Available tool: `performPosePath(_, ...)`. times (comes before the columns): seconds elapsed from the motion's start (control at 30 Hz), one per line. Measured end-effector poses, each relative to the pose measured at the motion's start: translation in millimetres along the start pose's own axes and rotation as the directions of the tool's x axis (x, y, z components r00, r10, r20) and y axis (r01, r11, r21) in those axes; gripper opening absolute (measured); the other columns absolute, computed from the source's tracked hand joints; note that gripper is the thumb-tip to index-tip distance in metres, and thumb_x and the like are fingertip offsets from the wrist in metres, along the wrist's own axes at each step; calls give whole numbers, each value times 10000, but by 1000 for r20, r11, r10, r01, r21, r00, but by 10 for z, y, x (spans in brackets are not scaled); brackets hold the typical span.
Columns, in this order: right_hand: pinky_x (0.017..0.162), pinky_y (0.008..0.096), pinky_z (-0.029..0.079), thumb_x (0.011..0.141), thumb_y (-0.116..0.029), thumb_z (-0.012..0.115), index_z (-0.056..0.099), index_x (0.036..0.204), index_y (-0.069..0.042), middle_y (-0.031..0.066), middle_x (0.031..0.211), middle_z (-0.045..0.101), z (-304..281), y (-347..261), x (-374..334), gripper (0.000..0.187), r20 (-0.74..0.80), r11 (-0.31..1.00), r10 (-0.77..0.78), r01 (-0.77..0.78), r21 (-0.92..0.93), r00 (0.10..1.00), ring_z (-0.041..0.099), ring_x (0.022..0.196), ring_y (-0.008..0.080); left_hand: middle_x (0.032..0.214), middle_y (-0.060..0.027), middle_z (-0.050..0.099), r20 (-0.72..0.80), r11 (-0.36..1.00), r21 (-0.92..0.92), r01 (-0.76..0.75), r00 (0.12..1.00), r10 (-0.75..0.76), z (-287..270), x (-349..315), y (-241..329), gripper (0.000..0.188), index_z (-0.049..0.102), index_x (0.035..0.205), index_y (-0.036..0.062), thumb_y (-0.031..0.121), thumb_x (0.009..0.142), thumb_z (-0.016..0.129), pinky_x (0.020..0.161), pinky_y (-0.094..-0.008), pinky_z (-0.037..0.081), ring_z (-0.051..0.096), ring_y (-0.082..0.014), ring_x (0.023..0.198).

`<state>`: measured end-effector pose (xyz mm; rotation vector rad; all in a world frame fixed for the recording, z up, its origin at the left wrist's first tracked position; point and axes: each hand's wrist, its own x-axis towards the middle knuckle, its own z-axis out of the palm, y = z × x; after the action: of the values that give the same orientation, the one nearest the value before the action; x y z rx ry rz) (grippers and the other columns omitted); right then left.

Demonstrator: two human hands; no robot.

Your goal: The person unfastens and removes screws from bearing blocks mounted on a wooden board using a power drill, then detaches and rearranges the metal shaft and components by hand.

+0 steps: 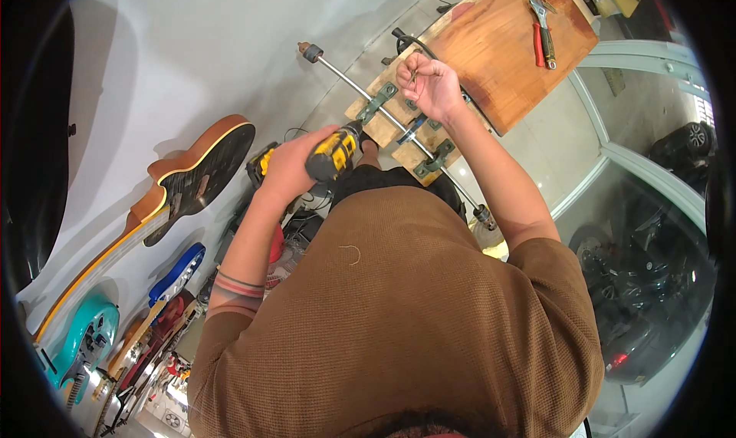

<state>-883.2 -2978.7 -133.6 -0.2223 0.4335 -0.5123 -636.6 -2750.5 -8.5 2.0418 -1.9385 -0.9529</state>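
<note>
Person wears a plain brown short-sleeved knit t-shirt [399, 315], loose fit, fine ribbed weave, no print or logo. A short pale thread or hair [353, 254] lies curled on the fabric near the upper chest. Sleeves end above the elbows; forearms bare. Left upper forearm carries banded markings [239, 286]: reddish and dark stripes wrapping round the arm, tattoo-like. Dark trousers [383, 179] show just past the shirt hem. Both hands bare, no gloves, watch or rings visible.
</note>
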Motion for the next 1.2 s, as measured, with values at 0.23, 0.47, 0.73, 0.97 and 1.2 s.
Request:
performPosePath(0.23,503,257,264,1080,-386,658,493,879,-156,-46,704,351,62,191,165,347,-267,930,250,-308,-201,931,355,616,102,1320,-166,761,9,969,-199,145,989,-146,66,-43,32,710,618,1537,220,79,864,795,994,-456,585,724,-413,1207)
performPosePath(0.47,971,483,601,1063,-523,661,777,1151,-50,170,1134,821,458,394,155,496,-243,-452,18,-209,-867,970,789,1108,355,1316,-169,764,5,917,-325,229,971,-240,211,-93,70,775,547,1588,217,58,870,789,1000,-453,576,709,-438,1234)
performPosePath(0.73,902,471,632,1087,-618,562,806,1234,-98,132,1182,822,477,412,288,593,-271,-784,142,-59,-618,952,796,1108,321,1301,-168,766,35,905,-350,243,968,-247,191,-59,72,765,561,1571,215,61,862,804,972,-463,578,707,-441,1220)
performPosePath(0.97,916,465,626,1107,-585,544,808,1230,-90,128,1187,824,445,394,299,574,-240,-772,169,-24,-636,956,796,1102,332,1314,-170,763,102,974,-86,209,975,-200,93,9,118,749,573,1561,227,148,861,825,954,-483,587,714,-423,1212)
performPosePath(1.2,930,466,622,1117,-586,529,779,1254,-54,141,1198,823,415,412,296,604,-233,-755,166,-28,-655,958,793,1111,338,1338,-135,762,119,964,-147,223,971,-207,42,54,40,740,577,1560,232,176,866,828,935,-491,591,726,-406,1189)
